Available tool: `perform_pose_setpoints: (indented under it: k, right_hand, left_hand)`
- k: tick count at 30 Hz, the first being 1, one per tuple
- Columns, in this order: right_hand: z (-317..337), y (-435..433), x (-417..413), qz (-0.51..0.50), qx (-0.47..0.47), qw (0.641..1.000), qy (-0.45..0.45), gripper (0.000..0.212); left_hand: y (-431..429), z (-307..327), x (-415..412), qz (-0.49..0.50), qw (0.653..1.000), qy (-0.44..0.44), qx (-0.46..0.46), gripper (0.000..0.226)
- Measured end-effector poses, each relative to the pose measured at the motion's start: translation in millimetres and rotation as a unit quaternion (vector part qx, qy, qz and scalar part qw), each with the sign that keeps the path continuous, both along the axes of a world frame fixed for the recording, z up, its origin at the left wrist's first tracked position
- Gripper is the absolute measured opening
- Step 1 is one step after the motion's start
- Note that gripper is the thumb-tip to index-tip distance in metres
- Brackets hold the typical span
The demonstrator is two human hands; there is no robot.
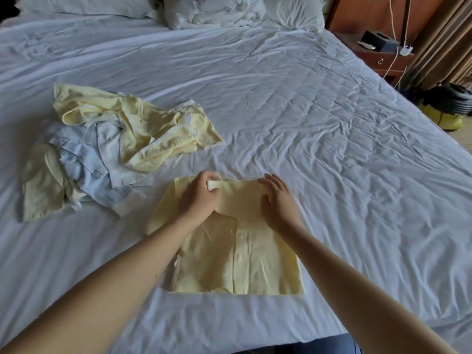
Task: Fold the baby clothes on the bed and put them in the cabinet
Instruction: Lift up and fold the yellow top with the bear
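Observation:
A pale yellow baby shirt [237, 261] lies flat on the white bed [319, 129], buttons up, with a sleeve folded across its top. My left hand [200, 198] pinches the folded sleeve's end at the shirt's upper left. My right hand [278, 200] rests flat with straight fingers on the fold at the upper right. To the left lies an unfolded pile of baby clothes [107, 146], yellow and light blue pieces tangled together. No cabinet is in view.
Pillows and a crumpled duvet [214, 11] lie at the head of the bed. A wooden nightstand [380, 54] with a black box and cables stands at the far right, with a yellow and black object [444, 108] on the floor beside it.

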State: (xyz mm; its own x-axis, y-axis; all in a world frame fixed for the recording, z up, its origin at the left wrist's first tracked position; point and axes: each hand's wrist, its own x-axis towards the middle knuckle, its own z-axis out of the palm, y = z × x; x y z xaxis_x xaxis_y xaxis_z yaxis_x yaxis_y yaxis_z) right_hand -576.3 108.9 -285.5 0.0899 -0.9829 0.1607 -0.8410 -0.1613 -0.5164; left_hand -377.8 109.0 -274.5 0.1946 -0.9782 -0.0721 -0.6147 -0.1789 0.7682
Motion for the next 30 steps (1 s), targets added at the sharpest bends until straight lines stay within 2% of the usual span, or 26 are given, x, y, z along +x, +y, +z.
perform_pose_setpoints:
  k: [2,4,6,7,10,13,16,19,22,24,26,28,30]
  right_hand:
    - [-6.2,2.6,2.4,0.031,0.031,0.998,0.051,0.049]
    - [-12.7,5.0,3.4,0.051,0.060,0.992,0.101,0.051]
    - [-19.7,6.9,3.1,0.053,0.072,0.986,0.143,0.063]
    - [-22.8,7.7,2.7,0.051,0.073,0.984,0.156,0.072]
    - [-30.6,7.0,1.2,0.043,0.086,0.978,0.184,0.089]
    - [-33.2,6.4,1.7,0.045,0.099,0.972,0.207,0.087]
    - [-27.9,3.0,1.8,0.052,0.128,0.968,0.210,0.069]
    - [-15.4,-0.3,3.9,0.058,0.176,0.960,0.212,0.064]
    - [-4.7,1.2,9.1,0.058,0.183,0.959,0.208,0.058]
    - [3.8,7.0,16.9,0.054,0.145,0.972,0.179,0.051]
    - [12.8,16.5,31.5,0.067,0.106,0.983,0.132,0.047]
    - [20.5,26.8,54.0,0.103,0.071,0.988,0.089,0.042]
    - [27.4,36.2,81.1,0.135,0.058,0.988,0.042,0.034]
  left_hand:
    - [2.8,0.4,3.3,-0.027,0.995,-0.100,0.002,0.038]
    - [4.8,-4.4,2.3,-0.057,0.972,-0.220,-0.061,0.051]
    - [5.6,-10.6,-4.1,-0.107,0.955,-0.239,-0.143,0.053]
    - [5.6,-15.2,-7.5,-0.152,0.946,-0.239,-0.155,0.050]
    - [9.3,-34.3,-15.1,-0.258,0.917,-0.298,-0.065,0.053]
    - [8.9,-44.5,-12.1,-0.271,0.894,-0.358,-0.010,0.063]
    - [4.4,-39.2,-12.9,-0.285,0.896,-0.338,0.030,0.057]
    - [6.8,-18.8,-9.6,-0.311,0.896,-0.311,0.054,0.058]
    - [29.0,-0.6,11.7,-0.286,0.929,-0.230,-0.054,0.049]
    - [51.9,4.5,37.0,-0.225,0.942,-0.182,-0.168,0.039]
    - [72.5,0.7,67.8,-0.154,0.946,-0.166,-0.232,0.036]
    - [87.3,-5.9,96.4,-0.108,0.955,-0.171,-0.217,0.039]
    - [97.3,-15.1,117.8,-0.104,0.964,-0.176,-0.170,0.044]
